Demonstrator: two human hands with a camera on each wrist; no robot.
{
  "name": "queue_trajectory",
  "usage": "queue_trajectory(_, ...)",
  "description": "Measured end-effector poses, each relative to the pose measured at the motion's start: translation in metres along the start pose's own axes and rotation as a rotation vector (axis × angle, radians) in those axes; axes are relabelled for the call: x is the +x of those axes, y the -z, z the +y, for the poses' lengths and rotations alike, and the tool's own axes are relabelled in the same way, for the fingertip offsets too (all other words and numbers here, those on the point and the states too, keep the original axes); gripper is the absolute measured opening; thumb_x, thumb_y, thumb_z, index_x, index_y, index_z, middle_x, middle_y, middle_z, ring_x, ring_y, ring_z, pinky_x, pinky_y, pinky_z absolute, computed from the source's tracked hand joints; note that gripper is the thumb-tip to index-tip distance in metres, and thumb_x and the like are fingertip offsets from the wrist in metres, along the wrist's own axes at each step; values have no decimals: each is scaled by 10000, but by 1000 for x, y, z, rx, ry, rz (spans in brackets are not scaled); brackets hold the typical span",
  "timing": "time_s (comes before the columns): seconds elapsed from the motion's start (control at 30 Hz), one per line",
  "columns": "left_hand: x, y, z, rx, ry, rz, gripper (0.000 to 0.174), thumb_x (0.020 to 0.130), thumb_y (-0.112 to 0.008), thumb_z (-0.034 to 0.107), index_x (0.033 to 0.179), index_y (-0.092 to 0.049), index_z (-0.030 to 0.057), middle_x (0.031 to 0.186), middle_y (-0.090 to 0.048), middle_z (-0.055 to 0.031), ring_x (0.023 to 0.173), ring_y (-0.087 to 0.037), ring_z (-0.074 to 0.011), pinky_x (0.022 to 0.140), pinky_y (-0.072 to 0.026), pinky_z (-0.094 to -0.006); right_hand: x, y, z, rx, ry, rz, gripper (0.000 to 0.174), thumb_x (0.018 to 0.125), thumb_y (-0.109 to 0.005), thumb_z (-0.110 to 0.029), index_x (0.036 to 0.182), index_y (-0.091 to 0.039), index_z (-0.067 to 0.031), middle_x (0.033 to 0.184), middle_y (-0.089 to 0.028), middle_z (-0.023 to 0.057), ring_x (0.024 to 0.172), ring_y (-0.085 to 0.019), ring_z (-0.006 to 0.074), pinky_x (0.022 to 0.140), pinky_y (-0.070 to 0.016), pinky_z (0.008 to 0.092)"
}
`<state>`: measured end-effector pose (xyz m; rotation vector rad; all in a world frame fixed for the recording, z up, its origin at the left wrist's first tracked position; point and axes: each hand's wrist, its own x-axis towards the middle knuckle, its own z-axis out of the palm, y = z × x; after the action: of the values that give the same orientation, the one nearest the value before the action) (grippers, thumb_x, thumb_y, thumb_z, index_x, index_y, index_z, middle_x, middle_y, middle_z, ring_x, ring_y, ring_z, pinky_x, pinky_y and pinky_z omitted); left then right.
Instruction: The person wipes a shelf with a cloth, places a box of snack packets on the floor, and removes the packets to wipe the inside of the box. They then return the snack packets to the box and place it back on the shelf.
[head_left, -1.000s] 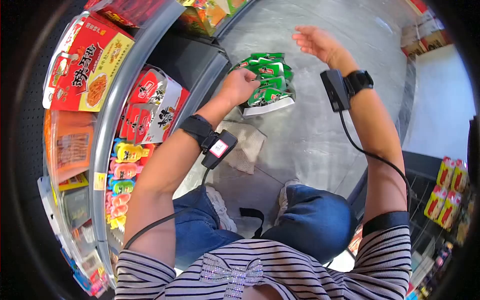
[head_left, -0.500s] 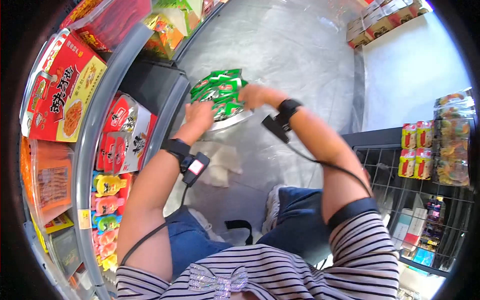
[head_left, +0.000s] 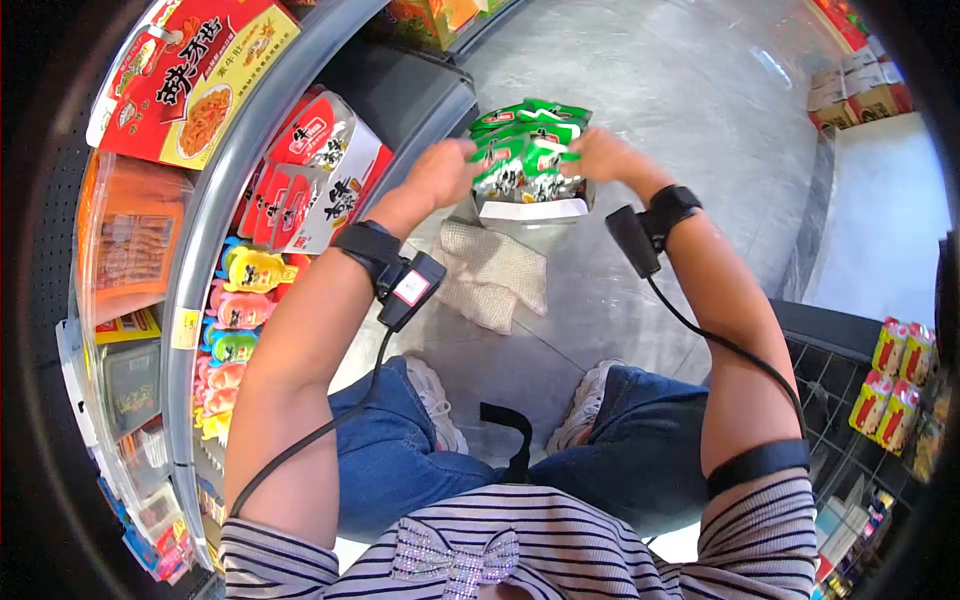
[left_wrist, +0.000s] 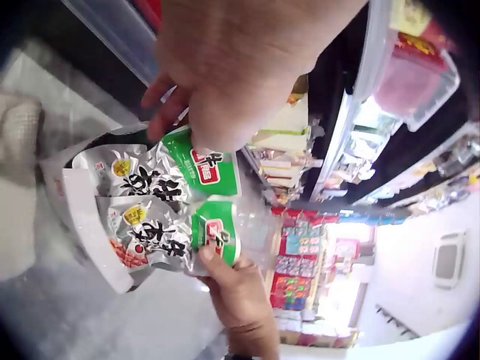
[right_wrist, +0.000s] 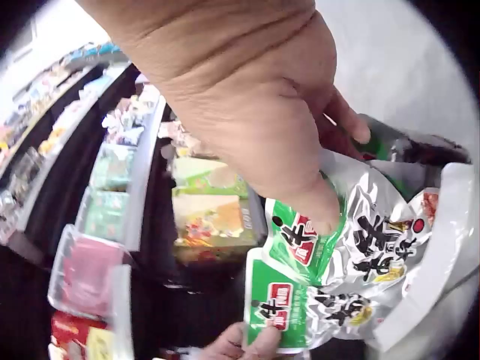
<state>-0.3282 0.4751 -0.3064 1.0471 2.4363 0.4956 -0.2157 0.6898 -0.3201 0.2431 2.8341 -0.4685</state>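
Grip: our left hand (head_left: 440,175) and right hand (head_left: 605,155) each pinch a flat green-and-silver foil packet (head_left: 500,180) | Place: inside white open-topped carton (head_left: 535,210), upper centre, head view | Care: we should straighten gently, evenly

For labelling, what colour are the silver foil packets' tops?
Green packet tops, clearest in the left wrist view.

Light: bright, indoor; floor (head_left: 690,130) shines softly | Glare: silver packets (right_wrist: 375,236), white spots | Edges: head view has dark rim, shelf (head_left: 208,225) bends strongly | Blur: far goods (right_wrist: 131,120) are soft in both wrist views
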Motion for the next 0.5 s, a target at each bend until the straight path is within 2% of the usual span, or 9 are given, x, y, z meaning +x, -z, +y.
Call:
queue_trajectory(0.03, 3, 4, 2, -66, 13, 44, 293, 763, -566, 336, 875, -588, 67, 808, -596, -158, 775, -553, -348, 659, -416, -416, 1, 6, 3, 97, -14, 80, 375, 687, -635, -366, 834, -626, -22, 815, -613, 140, 772, -591, 238, 671, -467, 331)
queue_trajectory(0.07, 7, 4, -3, -164, -47, 177, 293, 771, -579, 306, 843, -578, 22, 717, -601, -125, 681, -571, -281, 583, -415, -371, 1, 17, 1, 253, -51, 22, 358, 682, -653, -342, 846, -629, -25, 802, -617, 118, 741, -584, 205, 646, -461, 307)
queue_trajectory(0.13, 6, 11, 4, -486, 72, 152, 269, 790, -570, 276, 822, -572, 9, 680, -592, -83, 665, -565, -194, 557, -415, -320, -3, 44, -4, 564, -136, -84, 333, 671, -689, -294, 869, -635, -31, 776, -624, 72, 680, -570, 139, 596, -447, 260)
queue_trajectory(0.17, 6, 15, 5, -648, 134, 137, 259, 799, -566, 261, 811, -568, 3, 662, -587, -62, 657, -562, -150, 544, -415, -294, -6, 49, 1, 681, -103, -82, 329, 661, -696, -280, 870, -634, -32, 769, -620, 64, 670, -563, 128, 592, -448, 254)
queue_trajectory(0.2, 8, 17, 2, -754, 205, 44, 225, 825, -541, 235, 840, -560, 11, 689, -573, -18, 672, -532, -62, 540, -416, -223, -10, 51, 3, 798, -69, -86, 327, 652, -703, -266, 870, -633, -33, 762, -616, 56, 660, -556, 117, 588, -448, 249)
queue_trajectory(0.27, 6, 18, 2, -819, 192, 49, 218, 825, -539, 239, 877, -555, 27, 733, -581, -18, 674, -535, -68, 556, -426, -220, -17, 55, 2, 1032, -14, -94, 283, 645, -705, -194, 883, -624, -63, 753, -609, 12, 652, -546, 94, 567, -439, 221)
queue_trajectory(0.37, 1, 25, 3, -854, 154, 6, 219, 837, -513, 240, 920, -543, 39, 811, -591, -23, 706, -553, -87, 588, -455, -236, -19, 61, 2, 1078, 46, -69, 234, 662, -693, -162, 837, -595, -41, 748, -593, -9, 701, -529, 71, 643, -421, 220)
queue_trajectory(0.5, 1, 30, 15, -935, 164, -53, 187, 870, -464, 223, 943, -528, 63, 850, -597, -23, 728, -579, -102, 651, -491, -258, -13, 64, -10, 1083, 106, -68, 309, 663, -685, -141, 928, -559, -42, 812, -591, 2, 722, -524, 73, 664, -414, 215)
